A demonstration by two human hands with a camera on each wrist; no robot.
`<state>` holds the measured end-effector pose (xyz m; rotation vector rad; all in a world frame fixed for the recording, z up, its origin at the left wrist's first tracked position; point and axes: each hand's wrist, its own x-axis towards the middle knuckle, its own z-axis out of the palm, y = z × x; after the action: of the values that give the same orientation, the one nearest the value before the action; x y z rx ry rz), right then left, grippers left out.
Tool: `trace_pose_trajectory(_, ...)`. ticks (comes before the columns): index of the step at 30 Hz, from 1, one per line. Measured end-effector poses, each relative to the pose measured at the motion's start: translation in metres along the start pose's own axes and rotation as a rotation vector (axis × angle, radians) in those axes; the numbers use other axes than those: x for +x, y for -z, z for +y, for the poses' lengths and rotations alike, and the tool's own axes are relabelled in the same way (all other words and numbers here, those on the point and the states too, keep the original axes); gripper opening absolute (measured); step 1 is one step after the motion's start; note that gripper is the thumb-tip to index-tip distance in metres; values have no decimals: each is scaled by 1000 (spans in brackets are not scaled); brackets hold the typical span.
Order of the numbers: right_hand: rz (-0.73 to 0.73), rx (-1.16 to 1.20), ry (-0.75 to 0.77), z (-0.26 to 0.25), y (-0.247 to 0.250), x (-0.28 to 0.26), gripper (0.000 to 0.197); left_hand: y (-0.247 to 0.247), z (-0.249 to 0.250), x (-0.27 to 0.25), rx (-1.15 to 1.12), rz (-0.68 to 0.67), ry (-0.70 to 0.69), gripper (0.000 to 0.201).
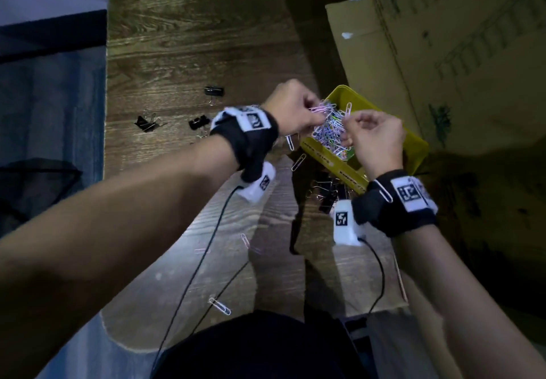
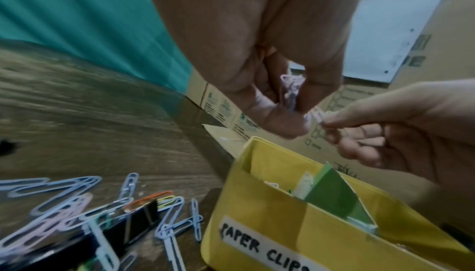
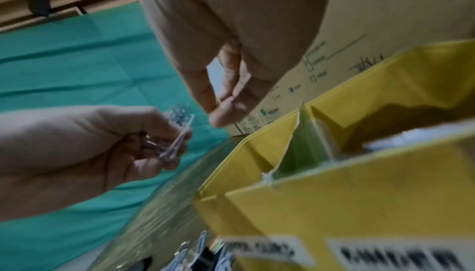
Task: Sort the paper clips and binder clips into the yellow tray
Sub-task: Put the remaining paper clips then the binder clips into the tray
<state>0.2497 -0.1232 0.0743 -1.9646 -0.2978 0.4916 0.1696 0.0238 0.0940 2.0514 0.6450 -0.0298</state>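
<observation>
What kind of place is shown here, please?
Probably a storeroom or an office work corner: a dark wooden table with large printed cardboard boxes beside it, and a yellow plastic tray hand-labelled "PAPER CLIPS". I cannot tell which.

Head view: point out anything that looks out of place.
A white paper clip is hooked on the black wrist strap of the right hand, not in the yellow tray. Loose paper clips and black binder clips lie scattered across the wooden table.

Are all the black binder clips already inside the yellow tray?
No: in the head view several black binder clips lie on the wooden table, well left of the yellow tray.
</observation>
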Motion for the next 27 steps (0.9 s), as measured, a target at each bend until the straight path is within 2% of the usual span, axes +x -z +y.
trace_pose_trajectory(2, -22, -151, -36, 1, 3, 17, 5, -14, 12, 20, 148, -21, -5, 10)
trace_pose_trajectory(4, -101, -388, -53, 1, 3, 26, 29, -24, 12, 32, 266, -94, 6, 26)
trace_pose_trajectory(6, -148, -515, -24, -2, 4, 27, 41, -26, 6, 36, 331, -147, -12, 41)
trace_pose_trajectory(8, -141, -530, 33, -5, 4, 21, 40, -22, 2, 30, 336, -126, -59, 37)
trace_pose_trajectory(10, -147, -497, 168, -6, 0, 7, 31, -15, -4, 12, 313, -67, -116, 25)
trace_pose_trajectory(12, -214, -455, 339, -5, -8, -13, 21, -6, -16, -12, 286, -26, -166, 16)
trace_pose_trajectory(15, -380, -464, 478, 6, -21, -52, 19, 4, -52, -67, 269, -87, -187, 13)
trace_pose_trajectory(16, -449, -478, 479, 13, -27, -66, 17, 7, -69, -90, 285, -129, -170, 12)
trace_pose_trajectory(18, -682, -503, 471, 22, -39, -97, 12, 10, -112, -137, 343, -199, -143, 18)
trace_pose_trajectory(21, -1179, -630, 455, 33, -66, -149, 14, 9, -176, -203, 408, -259, -38, 30)
trace_pose_trajectory(23, -1450, -736, 403, 45, -88, -183, 17, 4, -199, -237, 438, -280, 52, 19)
trace_pose_trajectory(24, -1532, -763, 389, 53, -99, -196, 19, 0, -208, -250, 437, -258, 45, 12)
trace_pose_trajectory(27, -1687, -786, 363, 71, -126, -222, 25, -17, -228, -269, 478, -127, -111, 25)
